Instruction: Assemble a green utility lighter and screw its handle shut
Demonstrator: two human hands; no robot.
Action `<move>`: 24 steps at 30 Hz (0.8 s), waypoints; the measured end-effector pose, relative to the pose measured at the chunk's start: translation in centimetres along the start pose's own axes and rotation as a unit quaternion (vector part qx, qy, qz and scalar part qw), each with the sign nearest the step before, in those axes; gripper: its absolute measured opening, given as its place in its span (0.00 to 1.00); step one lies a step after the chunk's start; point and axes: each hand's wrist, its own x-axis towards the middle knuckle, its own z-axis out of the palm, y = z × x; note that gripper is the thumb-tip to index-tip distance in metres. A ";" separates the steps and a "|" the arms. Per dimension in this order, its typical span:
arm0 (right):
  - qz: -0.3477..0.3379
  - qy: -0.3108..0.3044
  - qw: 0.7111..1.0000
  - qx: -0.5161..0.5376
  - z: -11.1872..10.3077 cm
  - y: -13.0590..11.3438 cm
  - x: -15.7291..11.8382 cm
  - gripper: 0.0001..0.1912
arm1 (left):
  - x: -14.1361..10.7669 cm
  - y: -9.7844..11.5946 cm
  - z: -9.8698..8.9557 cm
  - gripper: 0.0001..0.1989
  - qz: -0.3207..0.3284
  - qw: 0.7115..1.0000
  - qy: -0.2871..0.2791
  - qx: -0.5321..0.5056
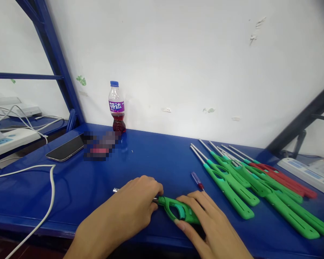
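Observation:
A green long-necked gas lighter [190, 214] with a teal trigger lies across the front of the blue table, held between both hands. My left hand [132, 201] is closed round its metal neck, whose silver tip sticks out to the left. My right hand [205, 219] grips the green handle, with the thumb below the trigger loop and the fingers over the top. The far end of the handle is hidden under that hand. Just beyond my right fingers lies a small screwdriver [196, 180] with a purple see-through handle.
Several green lighters [226, 192] and some red lighters [286, 180] lie piled on the right. A power strip [310, 176] sits behind them. At the back left stand a drink bottle [118, 108] and a phone [66, 147]; a white cable [52, 187] hangs over the front edge.

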 end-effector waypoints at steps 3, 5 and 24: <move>-0.002 0.008 1.000 -0.005 0.1 -0.1 0.1 0.12 | -0.1 -0.1 -0.2 0.09 -0.006 1.000 0.004 -0.008; -0.002 0.009 1.000 -0.009 0.1 -0.1 0.1 0.13 | -0.1 0.0 -0.4 0.09 -0.006 1.000 0.008 -0.010; -0.009 0.023 0.999 -0.036 0.1 -0.1 -0.3 0.15 | 0.1 -0.7 -0.3 0.09 -0.006 0.999 0.018 -0.035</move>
